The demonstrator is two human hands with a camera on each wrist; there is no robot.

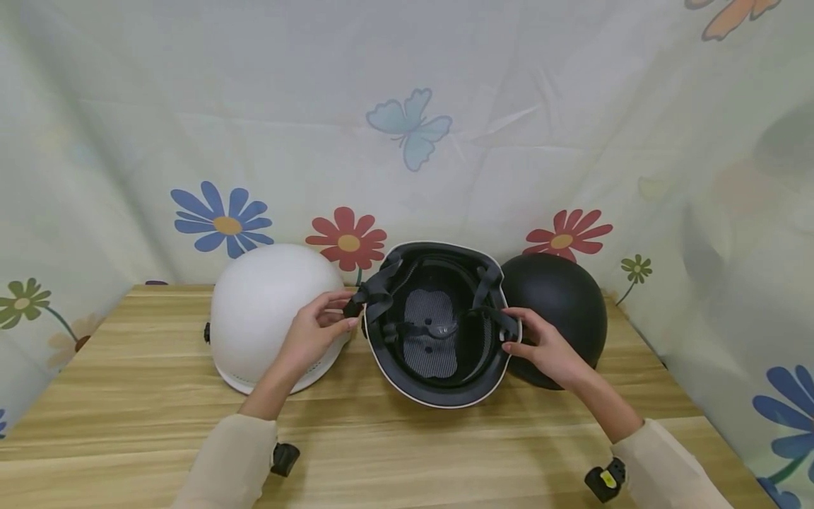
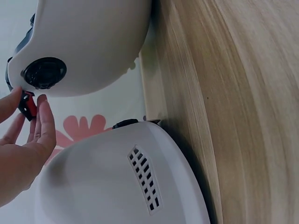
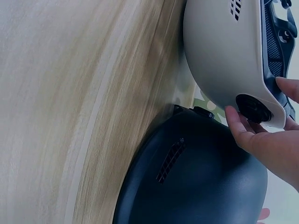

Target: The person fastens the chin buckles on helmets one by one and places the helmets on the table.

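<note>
An upturned white helmet (image 1: 410,394) sits mid-table, its black padded inside and straps facing me. My left hand (image 1: 311,332) pinches a black buckle (image 2: 28,107) with a red part, at that helmet's left side. A round black knob (image 2: 45,73) shows on the shell just beside it. On the right, my right hand (image 1: 545,345) grips the helmet's edge, thumb on the inner side and fingers outside by another round knob (image 3: 253,108). Inside, a dark chin strap (image 1: 416,330) with a clear-looking clip crosses the lining.
A second white helmet (image 1: 270,311) stands dome up on the left, with a vent grille (image 2: 145,179) in its side. Close on the right is a black helmet (image 1: 562,311). All rest on a wooden table (image 1: 407,452) before a flower-printed curtain (image 1: 509,92).
</note>
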